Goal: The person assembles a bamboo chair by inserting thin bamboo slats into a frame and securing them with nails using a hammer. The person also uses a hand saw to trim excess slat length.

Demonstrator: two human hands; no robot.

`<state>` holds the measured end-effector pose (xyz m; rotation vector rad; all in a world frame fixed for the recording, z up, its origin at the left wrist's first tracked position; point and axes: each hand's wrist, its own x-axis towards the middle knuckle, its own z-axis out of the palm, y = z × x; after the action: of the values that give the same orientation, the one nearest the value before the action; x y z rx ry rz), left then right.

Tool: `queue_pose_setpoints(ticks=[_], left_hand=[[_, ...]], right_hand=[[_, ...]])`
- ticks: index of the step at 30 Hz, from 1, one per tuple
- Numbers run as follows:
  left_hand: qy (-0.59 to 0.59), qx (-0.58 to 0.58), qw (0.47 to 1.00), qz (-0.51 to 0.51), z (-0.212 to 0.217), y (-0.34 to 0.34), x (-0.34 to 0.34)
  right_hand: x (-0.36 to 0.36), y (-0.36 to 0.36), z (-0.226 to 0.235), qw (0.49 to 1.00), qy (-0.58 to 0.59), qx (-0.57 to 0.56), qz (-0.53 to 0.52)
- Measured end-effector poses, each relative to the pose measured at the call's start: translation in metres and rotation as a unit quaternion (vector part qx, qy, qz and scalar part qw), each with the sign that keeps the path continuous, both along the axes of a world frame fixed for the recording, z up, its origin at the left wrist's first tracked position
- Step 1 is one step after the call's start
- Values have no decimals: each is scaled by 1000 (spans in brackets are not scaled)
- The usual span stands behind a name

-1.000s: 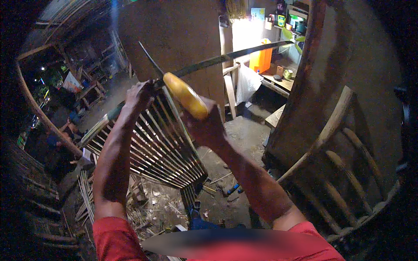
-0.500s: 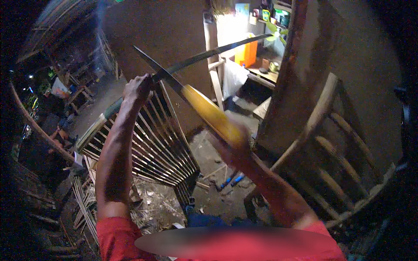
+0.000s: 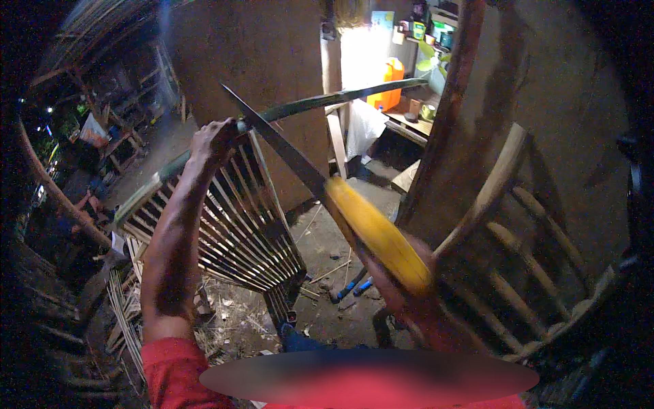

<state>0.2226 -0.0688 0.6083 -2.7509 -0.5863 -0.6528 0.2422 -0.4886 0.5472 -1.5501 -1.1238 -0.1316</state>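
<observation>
My left hand (image 3: 216, 140) is closed around a long green bamboo pole (image 3: 340, 97). From there the pole runs out to the right toward the lit doorway. In my right hand (image 3: 424, 255), blurred by motion, is the yellow handle of a handsaw (image 3: 371, 225). The dark blade slants up and left and crosses the pole just right of my left fist. Whether its teeth have cut into the pole I cannot tell. Below my left hand stands a slatted bamboo frame (image 3: 278, 198), with the pole lying along its upper edge.
A wooden ladder-like frame (image 3: 501, 180) leans at the right by the wall. Through the doorway stand an orange jug (image 3: 390, 82) and shelf goods. A white bag (image 3: 366, 129) hangs near the doorpost. Blue-tipped tools (image 3: 347, 290) and bamboo scraps lie on the floor.
My right hand has drawn the handsaw back, down and to the right, so more blade shows past the pole. My left hand keeps its hold on the bamboo pole.
</observation>
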Motion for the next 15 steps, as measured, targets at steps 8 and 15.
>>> queue_pose_setpoints(ticks=[8, 15], left_hand=[[-7, -67, 997, 48, -5, 14, -5], [-20, -37, 999, -8, -12, 30, -17]], right_hand=[[14, 23, 27, 995, -95, -3, 16], [-11, -26, 21, 963, 260, -74, 22]])
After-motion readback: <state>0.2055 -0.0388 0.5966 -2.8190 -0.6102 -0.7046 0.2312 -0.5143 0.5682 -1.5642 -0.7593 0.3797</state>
